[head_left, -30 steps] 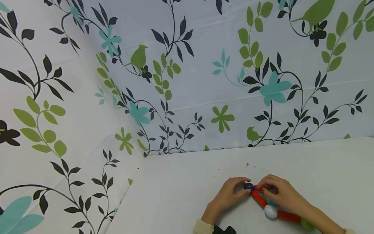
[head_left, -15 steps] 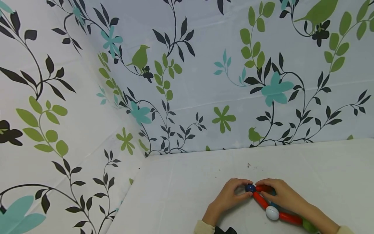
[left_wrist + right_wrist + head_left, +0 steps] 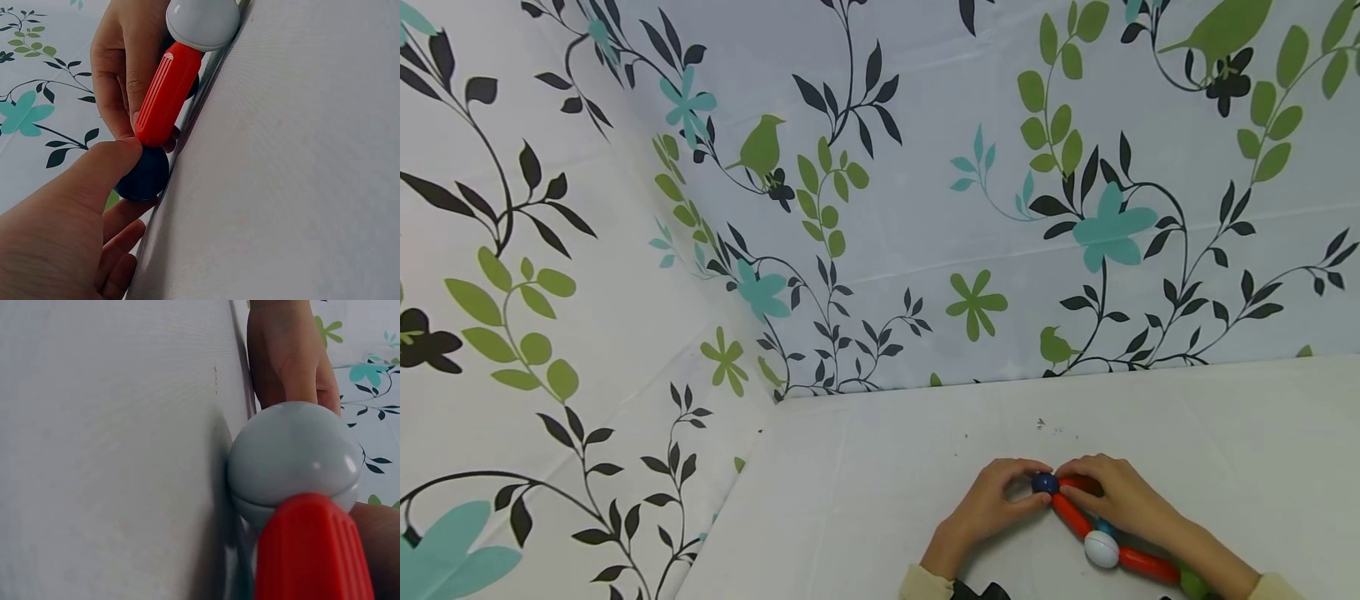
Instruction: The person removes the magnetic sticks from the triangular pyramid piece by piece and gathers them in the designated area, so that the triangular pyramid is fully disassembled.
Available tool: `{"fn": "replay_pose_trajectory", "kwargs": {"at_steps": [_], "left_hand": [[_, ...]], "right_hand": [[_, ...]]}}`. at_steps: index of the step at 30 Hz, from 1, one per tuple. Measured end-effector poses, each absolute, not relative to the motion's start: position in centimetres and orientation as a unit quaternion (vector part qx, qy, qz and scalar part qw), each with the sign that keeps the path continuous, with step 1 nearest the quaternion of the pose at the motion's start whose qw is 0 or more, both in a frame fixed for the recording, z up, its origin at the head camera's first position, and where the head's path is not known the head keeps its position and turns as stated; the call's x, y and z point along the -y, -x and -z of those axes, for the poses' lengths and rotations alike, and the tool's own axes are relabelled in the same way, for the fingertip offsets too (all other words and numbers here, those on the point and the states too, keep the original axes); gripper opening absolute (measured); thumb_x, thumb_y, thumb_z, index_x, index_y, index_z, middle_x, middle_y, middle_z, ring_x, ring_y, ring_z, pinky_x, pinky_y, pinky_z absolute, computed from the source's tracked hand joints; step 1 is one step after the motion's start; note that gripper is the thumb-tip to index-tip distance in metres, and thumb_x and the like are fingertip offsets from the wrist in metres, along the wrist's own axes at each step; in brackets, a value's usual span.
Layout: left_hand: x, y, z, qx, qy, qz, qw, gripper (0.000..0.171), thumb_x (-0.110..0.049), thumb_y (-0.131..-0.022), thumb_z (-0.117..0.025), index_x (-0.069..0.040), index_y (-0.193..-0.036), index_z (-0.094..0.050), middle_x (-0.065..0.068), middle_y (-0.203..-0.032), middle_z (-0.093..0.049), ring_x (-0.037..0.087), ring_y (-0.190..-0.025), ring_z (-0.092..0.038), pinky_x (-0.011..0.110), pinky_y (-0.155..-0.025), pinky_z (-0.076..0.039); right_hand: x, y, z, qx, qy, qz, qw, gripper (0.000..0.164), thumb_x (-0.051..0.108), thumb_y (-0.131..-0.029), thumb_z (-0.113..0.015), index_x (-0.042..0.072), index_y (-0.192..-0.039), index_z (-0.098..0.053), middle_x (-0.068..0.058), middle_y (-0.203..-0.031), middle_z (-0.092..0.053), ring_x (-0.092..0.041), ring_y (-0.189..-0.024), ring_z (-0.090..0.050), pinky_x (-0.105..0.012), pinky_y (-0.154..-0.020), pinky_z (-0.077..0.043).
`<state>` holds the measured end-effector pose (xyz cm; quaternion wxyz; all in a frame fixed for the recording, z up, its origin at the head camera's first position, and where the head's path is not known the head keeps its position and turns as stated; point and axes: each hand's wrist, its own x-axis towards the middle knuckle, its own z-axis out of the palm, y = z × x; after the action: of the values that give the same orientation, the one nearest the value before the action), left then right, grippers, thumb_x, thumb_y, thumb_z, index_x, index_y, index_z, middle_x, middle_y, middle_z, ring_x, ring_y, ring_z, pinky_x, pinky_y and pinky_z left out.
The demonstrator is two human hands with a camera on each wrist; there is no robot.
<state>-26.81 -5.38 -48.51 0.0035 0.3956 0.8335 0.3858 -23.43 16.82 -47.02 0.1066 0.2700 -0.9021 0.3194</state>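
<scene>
In the head view my left hand [image 3: 988,504] holds a dark blue ball [image 3: 1044,483] between thumb and fingers. My right hand [image 3: 1123,496] pinches a red rod [image 3: 1078,482] whose end meets that ball; the hand covers much of it. A second red rod [image 3: 1072,517] runs from the blue ball to a white ball [image 3: 1102,550], and a third red rod [image 3: 1150,565] continues to a green piece [image 3: 1192,583] under the right forearm. In the left wrist view, the left thumb lies on the blue ball [image 3: 145,178], right beside the ribbed red rod [image 3: 169,94].
A blue rod [image 3: 1103,526] shows partly below the right hand. The pieces lie on a white tabletop [image 3: 880,467]. Behind and to the left hang white cloths [image 3: 895,217] printed with leaves, birds and flowers.
The right hand's fingers have settled lower along the red rod at the blue ball. The left hand keeps its hold. The whole head view has shifted slightly.
</scene>
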Motion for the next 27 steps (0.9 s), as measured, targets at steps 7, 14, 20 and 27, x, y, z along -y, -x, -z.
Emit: {"fn": "replay_pose_trajectory", "kwargs": {"at_steps": [7, 14, 20, 27], "left_hand": [[5.3, 26.7, 48.4, -0.835, -0.394, -0.384, 0.007, 0.031, -0.026, -0.095, -0.065, -0.015, -0.125, -0.064, -0.005, -0.121, -0.067, 0.000, -0.113, -0.055, 0.023, -0.100, -0.040], [5.3, 26.7, 48.6, -0.832, -0.391, -0.394, 0.009, 0.031, -0.023, -0.094, -0.066, -0.015, -0.124, -0.062, -0.004, -0.118, -0.067, 0.000, -0.110, -0.056, 0.023, -0.100, -0.041], [5.3, 26.7, 48.6, -0.830, -0.379, -0.409, 0.022, 0.031, -0.020, -0.091, -0.070, -0.015, -0.120, -0.061, -0.004, -0.115, -0.065, -0.001, -0.108, -0.055, 0.022, -0.098, -0.041], [5.5, 26.8, 48.9, -0.825, -0.371, -0.425, 0.025, 0.033, -0.018, -0.086, -0.073, -0.015, -0.116, -0.059, -0.004, -0.114, -0.064, 0.000, -0.109, -0.053, 0.022, -0.098, -0.041]], "right_hand": [[-17.0, 23.5, 47.4, 0.893, -0.287, -0.325, 0.123, 0.018, 0.021, -0.087, -0.073, 0.012, -0.102, -0.072, 0.008, -0.093, -0.068, -0.001, -0.082, -0.056, -0.028, -0.070, -0.051], [-17.0, 23.4, 47.4, 0.898, -0.282, -0.304, 0.151, 0.017, 0.018, -0.083, -0.076, 0.016, -0.099, -0.071, 0.009, -0.092, -0.068, -0.001, -0.081, -0.055, -0.032, -0.071, -0.049], [-16.9, 23.1, 47.2, 0.908, -0.257, -0.305, 0.128, 0.016, 0.019, -0.081, -0.077, 0.019, -0.096, -0.071, 0.011, -0.093, -0.067, -0.002, -0.081, -0.054, -0.035, -0.074, -0.049], [-16.5, 22.2, 47.1, 0.905, -0.234, -0.320, 0.154, 0.024, 0.017, -0.077, -0.080, 0.019, -0.099, -0.071, 0.010, -0.096, -0.066, -0.016, -0.091, -0.062, -0.048, -0.079, -0.041]]}}
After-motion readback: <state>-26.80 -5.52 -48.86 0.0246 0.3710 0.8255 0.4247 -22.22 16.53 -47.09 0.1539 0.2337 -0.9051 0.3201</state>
